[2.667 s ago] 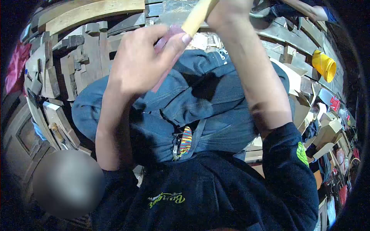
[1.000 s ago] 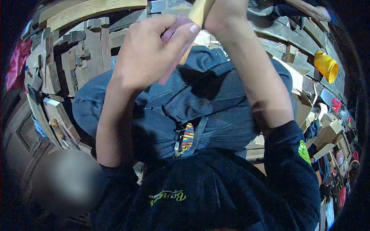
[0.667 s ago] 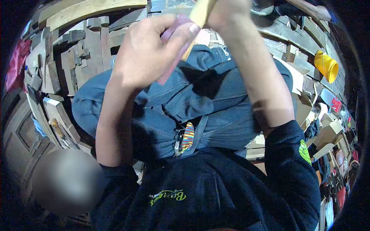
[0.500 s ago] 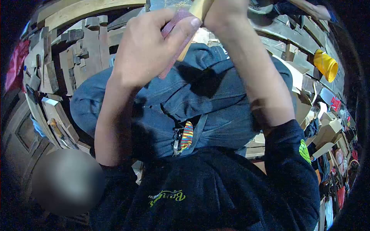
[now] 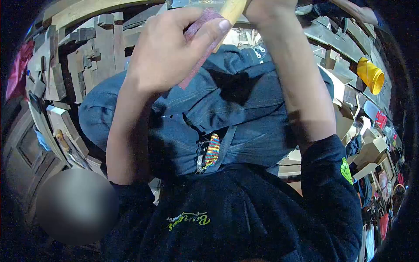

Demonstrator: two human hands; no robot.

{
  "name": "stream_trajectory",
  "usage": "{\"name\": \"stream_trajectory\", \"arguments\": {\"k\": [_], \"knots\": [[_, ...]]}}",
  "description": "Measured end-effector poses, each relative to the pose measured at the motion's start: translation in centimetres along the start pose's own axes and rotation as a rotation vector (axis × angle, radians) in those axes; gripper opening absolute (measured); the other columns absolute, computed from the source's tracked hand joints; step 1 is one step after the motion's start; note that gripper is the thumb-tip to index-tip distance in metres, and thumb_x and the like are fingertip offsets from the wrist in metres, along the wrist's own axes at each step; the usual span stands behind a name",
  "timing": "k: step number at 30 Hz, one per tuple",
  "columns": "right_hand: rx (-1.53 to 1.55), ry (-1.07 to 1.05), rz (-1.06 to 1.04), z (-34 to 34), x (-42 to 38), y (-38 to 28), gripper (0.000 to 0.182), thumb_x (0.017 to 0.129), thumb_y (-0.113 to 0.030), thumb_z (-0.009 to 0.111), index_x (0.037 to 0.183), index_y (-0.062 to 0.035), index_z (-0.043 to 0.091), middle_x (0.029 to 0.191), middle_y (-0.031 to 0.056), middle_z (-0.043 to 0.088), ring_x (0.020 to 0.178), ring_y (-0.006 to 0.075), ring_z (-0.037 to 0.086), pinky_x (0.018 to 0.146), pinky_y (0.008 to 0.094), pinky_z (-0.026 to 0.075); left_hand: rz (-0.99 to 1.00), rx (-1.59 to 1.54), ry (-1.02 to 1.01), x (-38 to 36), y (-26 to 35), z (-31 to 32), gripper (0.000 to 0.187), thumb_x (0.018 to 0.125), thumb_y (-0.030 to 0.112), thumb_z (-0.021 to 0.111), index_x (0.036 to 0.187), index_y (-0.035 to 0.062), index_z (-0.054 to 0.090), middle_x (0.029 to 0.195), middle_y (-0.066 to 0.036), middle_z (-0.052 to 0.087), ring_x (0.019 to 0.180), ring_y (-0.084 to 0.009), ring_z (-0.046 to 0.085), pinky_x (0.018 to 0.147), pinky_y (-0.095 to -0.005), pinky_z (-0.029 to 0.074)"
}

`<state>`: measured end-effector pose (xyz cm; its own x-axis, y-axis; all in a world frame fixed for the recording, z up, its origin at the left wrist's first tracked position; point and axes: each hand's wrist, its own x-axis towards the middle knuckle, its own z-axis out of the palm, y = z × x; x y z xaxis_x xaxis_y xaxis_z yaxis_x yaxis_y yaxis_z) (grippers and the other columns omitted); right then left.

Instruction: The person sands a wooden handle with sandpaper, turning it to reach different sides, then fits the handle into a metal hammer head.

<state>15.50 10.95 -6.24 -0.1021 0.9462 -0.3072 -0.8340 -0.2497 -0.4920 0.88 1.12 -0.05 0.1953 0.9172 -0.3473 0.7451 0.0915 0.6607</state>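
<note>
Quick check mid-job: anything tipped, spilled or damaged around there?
The yellow bucket at far right looks odd: it appears tipped on its side, mouth facing sideways, with no visible spill. The left hand's reddish sheet shows no obvious damage.

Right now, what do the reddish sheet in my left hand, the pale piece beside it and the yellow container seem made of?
The reddish sheet is probably sandpaper: matt, speckled face. The pale piece looks like bare wood, yellowish and smooth-looking, though grain isn't clear. The yellow container is perhaps plastic, judging by its even, bright colour.
</note>
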Motion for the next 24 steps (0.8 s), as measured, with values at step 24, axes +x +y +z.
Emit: {"name": "stream_trajectory", "arguments": {"k": [24], "knots": [[-0.059,0.049,0.021,0.7,-0.6,0.7,0.038,0.109,-0.049,0.037,0.105,-0.0115,0.04,0.074,0.0006,0.044,0.056,0.0128,0.042,0.063,0.0341,0.046,0.009,-0.153,0.101,0.2,0.1,0.4,0.044,0.099,0.044,0.066,0.108,0.0016,0.075,0.075,-0.006,0.069,0.071,-0.0088,0.06,0.067,-0.0294,0.05]]}}
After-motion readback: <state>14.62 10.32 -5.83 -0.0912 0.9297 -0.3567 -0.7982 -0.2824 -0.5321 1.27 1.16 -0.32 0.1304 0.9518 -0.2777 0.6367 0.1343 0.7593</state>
